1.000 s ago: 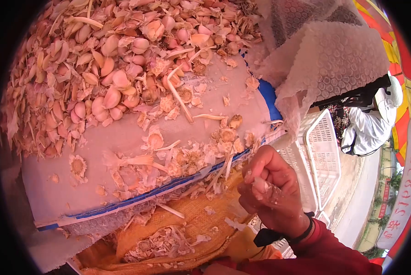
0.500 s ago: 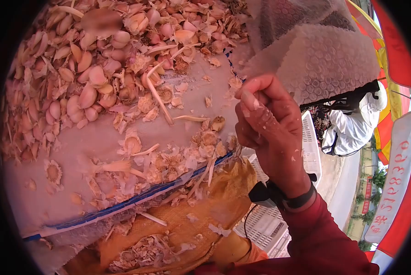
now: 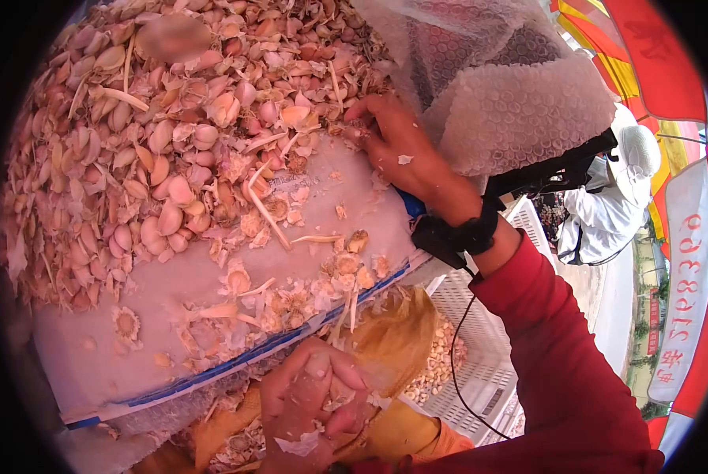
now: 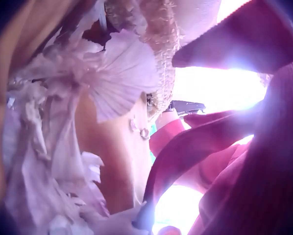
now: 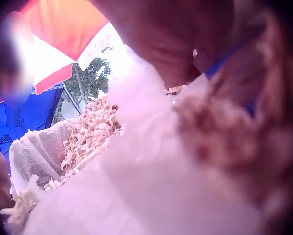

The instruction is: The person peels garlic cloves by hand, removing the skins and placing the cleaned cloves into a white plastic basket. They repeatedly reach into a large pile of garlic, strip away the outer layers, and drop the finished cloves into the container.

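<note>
In your head view, right edge, the white canopy band (image 3: 684, 276) carries red print running sideways: digits look like 2168369, Chinese characters below too skewed to read. Lower right, your red banner (image 3: 654, 322): characters too small. Your right wrist view, upper left: red lettering on the white canopy edge (image 5: 100, 46), blurred; blue tent (image 5: 31, 117) marks illegible.

Smooth garlic cloves (image 3: 182, 190) — papery, ribbed husks (image 4: 127, 76)

right fingers (image 3: 368, 105) at garlic pile (image 3: 133, 150), left fingers (image 3: 344, 368) near orange sack (image 3: 395, 320)
</note>
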Demonstrator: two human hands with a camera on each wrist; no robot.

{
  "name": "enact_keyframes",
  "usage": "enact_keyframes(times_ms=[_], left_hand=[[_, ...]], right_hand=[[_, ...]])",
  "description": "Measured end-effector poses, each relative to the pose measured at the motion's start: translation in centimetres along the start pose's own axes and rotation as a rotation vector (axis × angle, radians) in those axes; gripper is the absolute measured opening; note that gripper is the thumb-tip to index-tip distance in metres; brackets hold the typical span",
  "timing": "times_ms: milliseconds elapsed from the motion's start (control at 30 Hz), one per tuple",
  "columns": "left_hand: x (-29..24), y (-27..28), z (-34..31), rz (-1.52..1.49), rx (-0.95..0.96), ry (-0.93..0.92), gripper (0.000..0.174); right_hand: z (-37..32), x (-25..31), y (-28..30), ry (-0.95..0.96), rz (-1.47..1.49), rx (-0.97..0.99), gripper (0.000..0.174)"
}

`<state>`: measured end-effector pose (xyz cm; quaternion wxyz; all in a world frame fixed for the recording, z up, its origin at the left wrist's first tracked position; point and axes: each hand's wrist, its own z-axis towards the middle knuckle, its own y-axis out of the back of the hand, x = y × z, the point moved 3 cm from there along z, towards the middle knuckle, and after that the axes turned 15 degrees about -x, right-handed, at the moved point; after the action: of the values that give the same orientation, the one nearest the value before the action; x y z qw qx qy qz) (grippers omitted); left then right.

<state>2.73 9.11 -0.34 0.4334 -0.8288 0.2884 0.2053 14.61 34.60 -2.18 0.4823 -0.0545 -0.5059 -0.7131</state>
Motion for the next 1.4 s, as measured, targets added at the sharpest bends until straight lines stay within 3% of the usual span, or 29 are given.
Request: enact_keyframes(times_ms=[33,133,200,333,367,433,500,600,733,800,900,967,1067,1133,1267,1400], left_hand=[[0.2,0.4,0.1,-0.062,-0.013,0.018,0.032],[0.3,1.9,0.4,-0.219,-0.005,0.038,0.031],[0.0,1.9,0.5,-0.285,0.054,-0.007,0.034],[-0.6,1.6,-0.5,-0.295,-0.074,0.055,0.035],[-0.8,1.6,-0.7,-0.322,0.032,0.024,0.044],[-1.5,1.5,-1.6,-0.276,0.059,-0.069,0.049],[-2.2,0.8,-2.3,-0.229,0.036,-0.105,0.055],[-2.2,0.7,-2.6,-0.218,0.071,-0.174,0.056],[-2.4,1.5,-3.1,-0.096,-0.047,-0.303,0.05],[-2.6,1.0,-3.6,-0.069,-0.096,-0.463,0.043],[-2.9,0.5,-6.1,-0.016,0.158,-0.571,0.034],[-3.6,-0.4,-8.4,-0.115,0.526,-0.488,0.028],[-3.6,-0.4,-10.1,-0.276,0.88,-0.108,0.032],[-3.3,-0.3,-10.4,-0.354,0.953,-0.023,0.036],[-3.0,-2.3,-10.1,-0.542,0.87,-0.242,0.034],[-3.4,-1.9,-9.4,-0.472,0.728,-0.48,0.033]], right_hand=[[-0.5,1.0,0.2,-0.116,0.059,0.032,0.022],[-3.3,5.5,1.1,-0.469,0.67,0.153,0.019],[-5.6,9.2,2.3,-0.511,1.003,0.192,0.021],[-9.1,15.1,3.0,-0.577,1.256,0.197,0.035],[-9.7,15.9,3.1,-0.602,1.291,0.202,0.036],[-10.6,16.5,2.6,-0.477,1.259,0.139,0.031],[-10.4,16.5,3.1,-0.226,1.036,0.134,0.024],[-10.4,17.8,3.1,-0.008,0.733,0.023,0.016],[-10.9,18.5,3.0,0.14,0.642,0.012,0.027],[-11.2,18.8,2.9,0.089,0.799,-0.027,0.037],[-12.2,19.3,2.8,-0.125,1.135,-0.096,0.044],[-12.4,18.9,3.6,-0.191,1.16,-0.127,0.047],[-12.9,18.0,5.0,-0.265,1.057,-0.154,0.031],[-13.3,17.5,5.3,-0.322,1.015,-0.141,0.027],[-12.9,17.8,5.4,-0.356,1.046,-0.163,0.021],[-12.3,17.3,5.2,-0.367,1.026,-0.142,0.02]])
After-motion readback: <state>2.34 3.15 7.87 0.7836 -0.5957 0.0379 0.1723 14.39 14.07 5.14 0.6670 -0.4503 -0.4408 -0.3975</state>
